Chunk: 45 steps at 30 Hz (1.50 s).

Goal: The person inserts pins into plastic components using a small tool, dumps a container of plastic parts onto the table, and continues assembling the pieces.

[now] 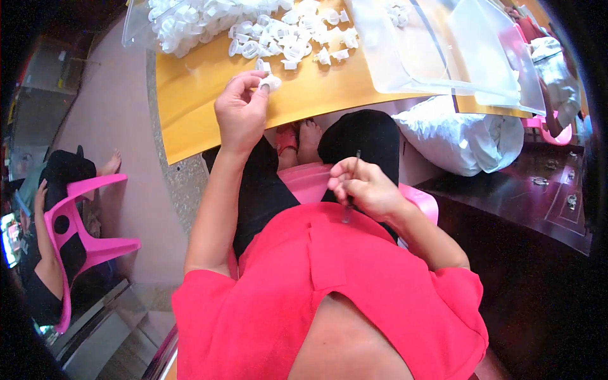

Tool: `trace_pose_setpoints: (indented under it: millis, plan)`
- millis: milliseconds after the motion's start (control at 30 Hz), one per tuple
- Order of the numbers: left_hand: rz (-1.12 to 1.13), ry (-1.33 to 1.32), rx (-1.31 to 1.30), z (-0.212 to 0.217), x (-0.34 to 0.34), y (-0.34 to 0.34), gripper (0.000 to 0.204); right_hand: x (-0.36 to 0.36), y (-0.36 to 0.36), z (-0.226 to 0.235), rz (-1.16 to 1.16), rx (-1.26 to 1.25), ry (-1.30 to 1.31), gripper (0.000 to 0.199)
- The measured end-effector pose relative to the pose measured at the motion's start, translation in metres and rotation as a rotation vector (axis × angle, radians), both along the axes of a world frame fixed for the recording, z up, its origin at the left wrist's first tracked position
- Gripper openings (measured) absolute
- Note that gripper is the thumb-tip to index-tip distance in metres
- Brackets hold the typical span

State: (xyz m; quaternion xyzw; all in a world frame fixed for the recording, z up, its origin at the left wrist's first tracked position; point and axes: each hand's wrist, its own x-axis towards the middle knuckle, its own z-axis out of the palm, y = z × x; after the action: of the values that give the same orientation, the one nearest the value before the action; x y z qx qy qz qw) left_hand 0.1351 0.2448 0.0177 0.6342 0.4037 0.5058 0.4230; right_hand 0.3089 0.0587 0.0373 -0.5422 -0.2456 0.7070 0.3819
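Observation:
My left hand point(242, 111) is closed over the near edge of the yellow table point(199, 104). Pinched between its thumb and fingers is a small white plastic part point(272, 82). Just beyond it lies a spread of similar white plastic parts point(278, 35). Above my lap, my right hand point(370, 190) is closed around a thin, dark, pen-like tool point(350, 201), held nearly upright and apart from the table. The tool's exact kind cannot be made out.
A clear plastic bin point(411, 69) stands on the table's right side. Below it sits a stuffed white sack point(465, 136), beside a dark wooden panel point(506, 190). At left, another person sits on a pink plastic stool point(95, 253). More white parts heap at the far left.

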Motion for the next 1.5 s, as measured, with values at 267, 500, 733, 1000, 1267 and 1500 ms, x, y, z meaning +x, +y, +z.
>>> trace_pose_setpoints:
  millis: [267,500,733,1000,1267,1500]
  plan:
    - [-0.357,-0.477,-0.601,0.023,-0.039,-0.049,0.008,-0.033,0.006,0.019,0.094,0.273,-0.098,0.016]
    - [-0.251,-0.354,-0.57,0.046,-0.04,-0.098,0.015,-0.051,0.037,0.032,-0.043,0.504,-0.236,0.015]
    - [-0.382,-0.487,-0.544,0.041,-0.048,-0.11,0.031,-0.059,0.039,0.038,-0.035,0.548,-0.369,0.013]
    - [-0.44,-0.657,-0.635,0.024,-0.056,-0.108,0.037,-0.044,0.025,0.04,0.163,0.952,-0.853,0.045]
    - [-0.429,-0.6,-0.627,0.019,-0.057,-0.108,0.037,-0.049,0.018,0.036,0.188,0.929,-1.098,0.047]
    - [-0.457,-0.571,-0.595,0.018,-0.058,-0.109,0.036,-0.049,0.021,0.032,0.322,0.971,-1.116,0.038]
